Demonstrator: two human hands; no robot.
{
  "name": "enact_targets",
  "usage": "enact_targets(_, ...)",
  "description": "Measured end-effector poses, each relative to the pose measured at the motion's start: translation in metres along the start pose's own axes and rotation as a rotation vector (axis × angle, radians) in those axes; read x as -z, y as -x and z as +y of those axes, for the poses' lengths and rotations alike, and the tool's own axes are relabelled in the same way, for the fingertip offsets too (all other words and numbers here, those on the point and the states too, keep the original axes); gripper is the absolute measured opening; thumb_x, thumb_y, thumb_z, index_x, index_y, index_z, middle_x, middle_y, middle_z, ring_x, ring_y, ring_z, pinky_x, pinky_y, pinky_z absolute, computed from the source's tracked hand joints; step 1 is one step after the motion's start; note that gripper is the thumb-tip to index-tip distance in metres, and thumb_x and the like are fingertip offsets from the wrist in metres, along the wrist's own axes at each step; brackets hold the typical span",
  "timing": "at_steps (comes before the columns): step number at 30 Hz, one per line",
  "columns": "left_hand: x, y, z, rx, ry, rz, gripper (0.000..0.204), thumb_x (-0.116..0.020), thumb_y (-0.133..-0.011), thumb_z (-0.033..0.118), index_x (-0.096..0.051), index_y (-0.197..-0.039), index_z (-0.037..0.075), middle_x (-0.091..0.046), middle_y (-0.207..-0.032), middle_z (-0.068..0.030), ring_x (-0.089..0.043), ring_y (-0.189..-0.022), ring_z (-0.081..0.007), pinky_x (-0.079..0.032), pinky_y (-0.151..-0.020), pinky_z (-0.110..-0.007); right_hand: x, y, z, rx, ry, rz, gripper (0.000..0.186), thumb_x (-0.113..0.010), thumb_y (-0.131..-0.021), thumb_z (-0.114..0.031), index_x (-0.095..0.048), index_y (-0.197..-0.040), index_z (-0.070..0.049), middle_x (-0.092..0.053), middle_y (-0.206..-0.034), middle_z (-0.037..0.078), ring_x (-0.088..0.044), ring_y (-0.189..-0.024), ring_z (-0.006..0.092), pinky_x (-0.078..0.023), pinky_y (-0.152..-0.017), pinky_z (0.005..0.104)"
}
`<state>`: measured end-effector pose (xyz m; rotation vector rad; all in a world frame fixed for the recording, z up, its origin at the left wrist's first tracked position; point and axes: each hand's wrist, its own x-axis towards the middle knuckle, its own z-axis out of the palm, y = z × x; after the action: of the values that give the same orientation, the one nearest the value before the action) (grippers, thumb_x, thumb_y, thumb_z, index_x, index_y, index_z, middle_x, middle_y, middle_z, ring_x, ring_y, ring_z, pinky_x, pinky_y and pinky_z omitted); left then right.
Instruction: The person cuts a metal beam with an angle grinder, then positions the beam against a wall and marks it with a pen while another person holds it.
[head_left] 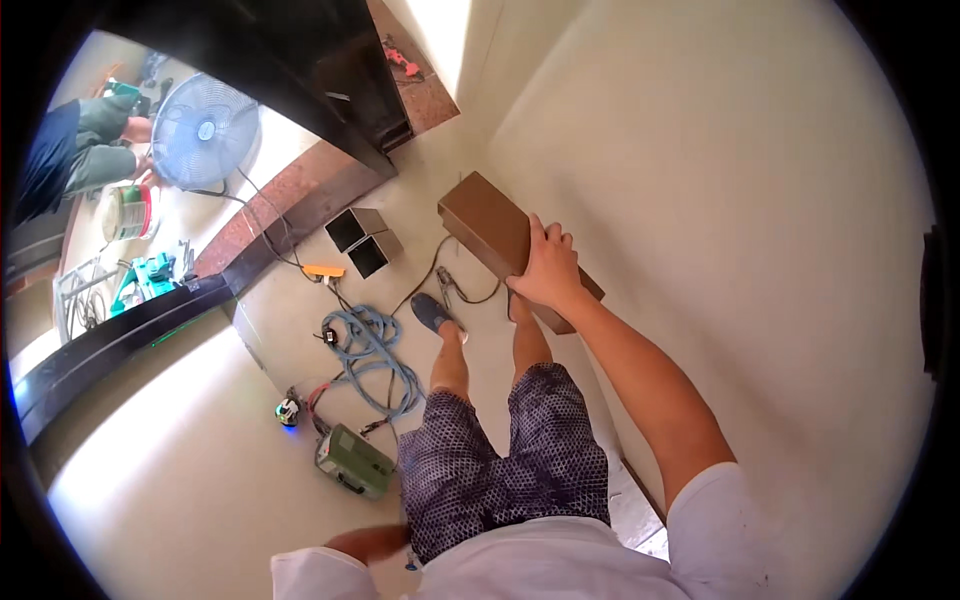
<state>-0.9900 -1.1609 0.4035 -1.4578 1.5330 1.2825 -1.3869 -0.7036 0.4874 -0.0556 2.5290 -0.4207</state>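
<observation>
My right hand [548, 264] is closed across the width of a long brown box-shaped piece [484, 222], its fingers over the far side and the thumb on the near side. The piece slants from upper left to lower right, just beyond my feet. Its lower end is partly hidden by my hand and forearm. On my left, the forearm [372, 543] is blurred beside my hip, and the fingers of my left hand do not show. Two short brown square tubes [378, 236] with dark open ends lie together on the floor, left of the long piece.
Left of my legs lie a coiled blue cable [370, 345], an orange power strip [323, 270], a green machine with a handle [356, 462] and a small device with blue light [288, 410]. A metal clamp [446, 283] lies by my feet. Beyond the dark doorframe [310, 205], a person [100, 150] is near a fan [205, 130].
</observation>
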Motion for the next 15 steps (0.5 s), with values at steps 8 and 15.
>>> enact_targets(8, 0.04, -0.003, 0.197, -0.422, 0.922, 0.344, 0.051, -0.052, -0.114, 0.033, -0.049, -0.159, 0.008, -0.064, -0.141, -0.0148, -0.069, -0.119, -0.0264, -0.06, -0.099, -0.046, -0.054, -0.14, -0.023, 0.037, -0.006, -0.127, 0.109, -0.091, -0.072, -0.028, -0.038, -0.164, -0.002, -0.052, -0.145, 0.028, -0.053, -0.136, 0.0497, -0.053, -0.108, 0.0654)
enact_targets(15, -0.122, -0.131, 0.252, -0.437, 0.304, -0.129, 0.046, -0.061, -0.113, 0.032, -0.064, -0.15, 0.004, -0.073, -0.133, -0.0124, -0.075, -0.113, -0.0244, -0.062, -0.093, -0.037, -0.14, -0.289, -0.05, 0.163, 0.098, 0.022, 0.096, -0.092, -0.073, -0.027, -0.048, -0.155, 0.001, -0.056, -0.141, 0.025, -0.056, -0.131, 0.0462, -0.053, -0.103, 0.0631)
